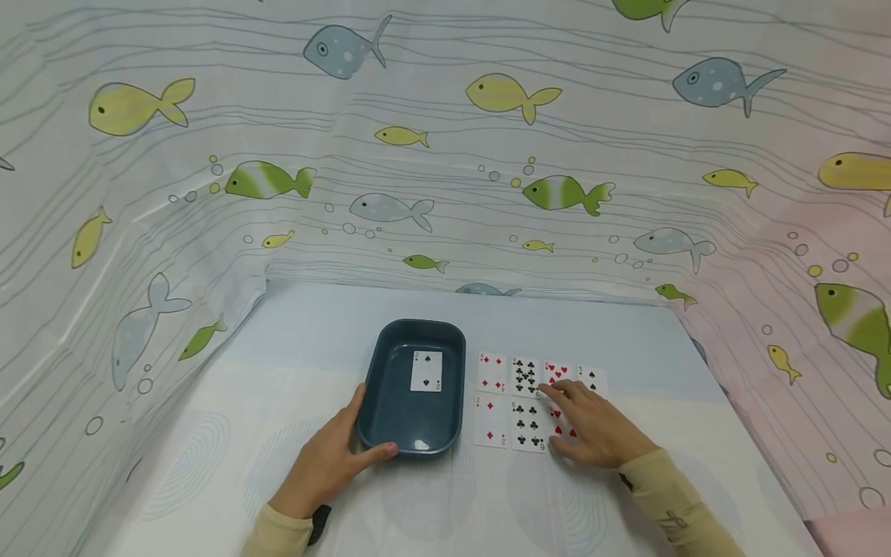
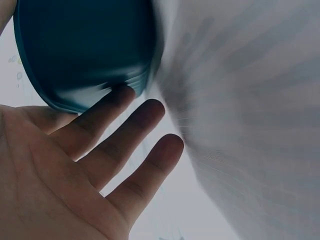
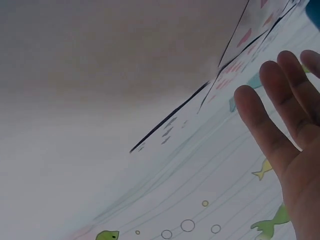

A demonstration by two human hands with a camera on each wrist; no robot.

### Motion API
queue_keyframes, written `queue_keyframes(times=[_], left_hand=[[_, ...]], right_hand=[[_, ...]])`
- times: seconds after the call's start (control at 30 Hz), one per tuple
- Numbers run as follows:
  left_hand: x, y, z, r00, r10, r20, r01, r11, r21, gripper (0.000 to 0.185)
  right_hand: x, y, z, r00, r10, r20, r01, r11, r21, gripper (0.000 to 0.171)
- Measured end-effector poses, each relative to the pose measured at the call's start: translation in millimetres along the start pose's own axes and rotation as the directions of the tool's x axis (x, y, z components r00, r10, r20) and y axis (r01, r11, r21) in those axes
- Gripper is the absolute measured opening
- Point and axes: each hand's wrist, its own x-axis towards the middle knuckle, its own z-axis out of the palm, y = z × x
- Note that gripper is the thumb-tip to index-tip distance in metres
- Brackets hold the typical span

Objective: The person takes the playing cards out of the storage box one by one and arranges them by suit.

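Observation:
A dark blue tray (image 1: 411,424) stands on the table, with a two of spades (image 1: 426,371) lying face up inside. My left hand (image 1: 332,463) rests against its near left corner, fingers along the outer side and thumb at the front rim. In the left wrist view the fingers (image 2: 145,162) are extended. To the tray's right lie two rows of face-up cards, among them a nine of clubs (image 1: 525,377) and a six of clubs (image 1: 528,425). My right hand (image 1: 592,425) hovers low over the right-hand cards, fingers extended, index fingertip at the nine's edge. It partly hides two hearts cards.
A four of diamonds (image 1: 492,373) and a two of diamonds (image 1: 490,422) lie closest to the tray. A spade card (image 1: 593,377) ends the far row. Fish-patterned sheeting (image 1: 445,178) walls the pale table (image 1: 313,325) at the back and sides.

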Motion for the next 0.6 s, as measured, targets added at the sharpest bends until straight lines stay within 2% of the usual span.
queue_keyframes(times=[0.17,0.6], left_hand=[[0.1,0.2,-0.3,1.0,-0.012,0.007,0.012,1.0,0.001,0.114],[1.0,0.4,-0.4,1.0,-0.018,0.012,0.018,1.0,-0.003,0.114]], right_hand=[[6.0,-2.3,1.3,1.0,0.014,0.008,-0.014,0.999,0.041,0.076],[24.2,-9.9,6.6,1.0,-0.016,-0.018,0.018,0.997,0.081,0.069]])
